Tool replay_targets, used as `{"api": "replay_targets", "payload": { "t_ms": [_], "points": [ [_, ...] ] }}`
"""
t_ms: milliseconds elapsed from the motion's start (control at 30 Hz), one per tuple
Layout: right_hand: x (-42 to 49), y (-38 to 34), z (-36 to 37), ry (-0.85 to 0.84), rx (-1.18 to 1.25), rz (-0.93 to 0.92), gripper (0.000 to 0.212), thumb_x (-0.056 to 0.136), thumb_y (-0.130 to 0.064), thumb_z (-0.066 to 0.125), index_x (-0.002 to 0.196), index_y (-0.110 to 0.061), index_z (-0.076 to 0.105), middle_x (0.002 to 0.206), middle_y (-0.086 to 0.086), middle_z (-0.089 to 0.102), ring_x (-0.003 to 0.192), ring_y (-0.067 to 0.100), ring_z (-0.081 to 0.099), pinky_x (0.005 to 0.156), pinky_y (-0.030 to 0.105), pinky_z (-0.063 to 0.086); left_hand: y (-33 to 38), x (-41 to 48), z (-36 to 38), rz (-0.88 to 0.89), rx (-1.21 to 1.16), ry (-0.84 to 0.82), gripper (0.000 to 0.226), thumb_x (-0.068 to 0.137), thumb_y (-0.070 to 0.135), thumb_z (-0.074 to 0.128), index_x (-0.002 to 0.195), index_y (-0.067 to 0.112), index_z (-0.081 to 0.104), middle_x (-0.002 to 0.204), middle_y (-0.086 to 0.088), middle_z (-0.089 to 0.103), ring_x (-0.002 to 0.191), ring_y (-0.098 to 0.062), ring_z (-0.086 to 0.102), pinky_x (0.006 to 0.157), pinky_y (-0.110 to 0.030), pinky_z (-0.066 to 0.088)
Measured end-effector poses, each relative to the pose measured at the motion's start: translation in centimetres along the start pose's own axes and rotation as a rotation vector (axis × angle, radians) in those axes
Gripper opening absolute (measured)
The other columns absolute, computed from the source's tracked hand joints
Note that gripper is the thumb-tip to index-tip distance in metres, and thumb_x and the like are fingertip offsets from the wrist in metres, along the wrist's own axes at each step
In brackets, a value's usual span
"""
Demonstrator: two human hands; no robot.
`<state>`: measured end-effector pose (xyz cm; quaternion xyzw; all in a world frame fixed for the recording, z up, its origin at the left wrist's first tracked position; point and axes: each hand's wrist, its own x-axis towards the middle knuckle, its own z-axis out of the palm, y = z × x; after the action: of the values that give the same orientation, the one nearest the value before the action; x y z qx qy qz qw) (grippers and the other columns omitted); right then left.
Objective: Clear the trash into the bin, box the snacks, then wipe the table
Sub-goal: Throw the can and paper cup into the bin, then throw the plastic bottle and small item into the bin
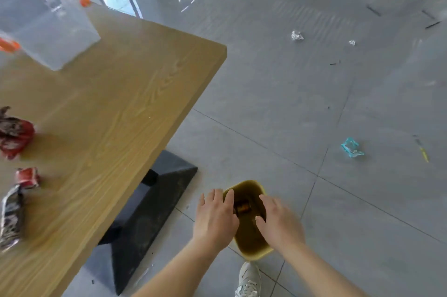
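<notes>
A yellow bin (251, 186) stands on the floor to the right of the wooden table (116, 103), with something brownish (243, 207) lying inside it. My left hand (215, 217) and my right hand (278, 221) hover over the bin's mouth, fingers spread, holding nothing. On the table's left edge lie a red snack packet (14, 134), a small red wrapper (27, 177) and a silver-black packet (11, 217). A clear plastic box (48, 31) with orange clips sits at the table's far left.
The table's black metal base (145, 212) juts out just left of the bin. Scraps lie on the grey tiled floor: a teal wrapper (352, 148), white crumpled paper (297, 35), a yellow stick (423, 153). My white shoe (249, 279) is below the bin.
</notes>
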<state>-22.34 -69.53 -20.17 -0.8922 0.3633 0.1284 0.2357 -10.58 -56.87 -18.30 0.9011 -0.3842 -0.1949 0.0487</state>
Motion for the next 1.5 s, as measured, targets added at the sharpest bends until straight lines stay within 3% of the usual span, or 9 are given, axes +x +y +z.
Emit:
{"api": "replay_targets", "payload": {
  "t_ms": [300, 433, 567, 667, 733, 1000, 1300, 1500],
  "points": [
    [-4.4, -8.4, -9.1, 0.166, -0.002, -0.273, 0.057, 0.092, -0.047, 0.058, 0.142, -0.027, 0.039, 0.135, -0.005, 0.055, 0.12, 0.016, 0.053, 0.093, 0.029, 0.049, -0.8, -7.4, -11.0, -0.041, 0.039, 0.198, 0.057, 0.094, 0.043, 0.042, 0.146, 0.024, 0.028, 0.148, -0.007, 0.038, 0.142, -0.028, 0.025, 0.12, -0.051, 0.016],
    [-5.3, -12.0, -11.5, 0.175, -0.033, -0.379, 0.061, 0.089, -0.043, 0.062, 0.143, -0.027, 0.038, 0.135, -0.003, 0.055, 0.12, 0.018, 0.053, 0.09, 0.032, 0.051, -2.8, -10.4, -14.1, -0.118, 0.047, 0.281, 0.058, 0.092, 0.043, 0.046, 0.145, 0.024, 0.03, 0.146, -0.005, 0.041, 0.14, -0.027, 0.03, 0.117, -0.052, 0.024],
    [-6.5, -16.1, -13.0, 0.183, -0.07, -0.491, 0.062, 0.087, -0.042, 0.066, 0.141, -0.027, 0.04, 0.129, -0.003, 0.058, 0.114, 0.015, 0.056, 0.082, 0.024, 0.048, -5.7, -13.3, -16.3, -0.202, 0.007, 0.372, 0.056, 0.09, 0.044, 0.046, 0.141, 0.025, 0.034, 0.141, -0.005, 0.046, 0.135, -0.026, 0.037, 0.114, -0.048, 0.03],
    [-7.5, -19.8, -13.6, 0.175, -0.1, -0.605, 0.052, 0.088, -0.041, 0.065, 0.133, -0.027, 0.044, 0.121, -0.001, 0.06, 0.105, 0.014, 0.059, 0.076, 0.021, 0.046, -8.3, -15.6, -17.7, -0.275, -0.008, 0.429, 0.056, 0.085, 0.045, 0.051, 0.136, 0.026, 0.038, 0.132, -0.005, 0.052, 0.127, -0.026, 0.043, 0.109, -0.046, 0.035],
    [-8.2, -22.4, -13.8, 0.161, -0.1, -0.664, 0.048, 0.089, -0.04, 0.063, 0.132, -0.026, 0.045, 0.122, 0.0, 0.06, 0.108, 0.015, 0.058, 0.079, 0.024, 0.049, -10.1, -17.1, -18.5, -0.338, -0.025, 0.465, 0.054, 0.082, 0.041, 0.054, 0.132, 0.025, 0.042, 0.128, -0.007, 0.053, 0.126, -0.027, 0.045, 0.109, -0.048, 0.036],
    [-12.3, -35.1, -11.0, 0.119, -0.098, -0.826, 0.051, 0.091, -0.039, 0.062, 0.138, -0.024, 0.047, 0.131, -0.001, 0.057, 0.119, 0.019, 0.052, 0.087, 0.032, 0.051, -19.6, -25.6, -21.4, -0.565, -0.033, 0.563, 0.06, 0.085, 0.042, 0.047, 0.141, 0.02, 0.04, 0.138, -0.009, 0.049, 0.133, -0.026, 0.04, 0.111, -0.047, 0.033],
    [-17.7, -48.5, -4.0, -0.016, -0.083, -0.917, 0.051, 0.091, -0.04, 0.061, 0.138, -0.024, 0.049, 0.131, -0.002, 0.058, 0.12, 0.019, 0.052, 0.095, 0.033, 0.046, -32.2, -37.4, -21.9, -0.795, -0.092, 0.672, 0.051, 0.081, 0.037, 0.059, 0.128, 0.019, 0.055, 0.123, -0.009, 0.059, 0.116, -0.031, 0.054, 0.102, -0.047, 0.04],
    [-20.1, -54.8, 0.6, -0.094, -0.113, -0.919, 0.053, 0.091, -0.04, 0.061, 0.139, -0.021, 0.048, 0.13, 0.001, 0.059, 0.117, 0.021, 0.055, 0.092, 0.035, 0.048, -39.4, -42.0, -21.2, -0.896, -0.132, 0.6, 0.057, 0.082, 0.04, 0.056, 0.136, 0.02, 0.049, 0.132, -0.01, 0.053, 0.126, -0.029, 0.046, 0.107, -0.045, 0.035]
  ]
}}
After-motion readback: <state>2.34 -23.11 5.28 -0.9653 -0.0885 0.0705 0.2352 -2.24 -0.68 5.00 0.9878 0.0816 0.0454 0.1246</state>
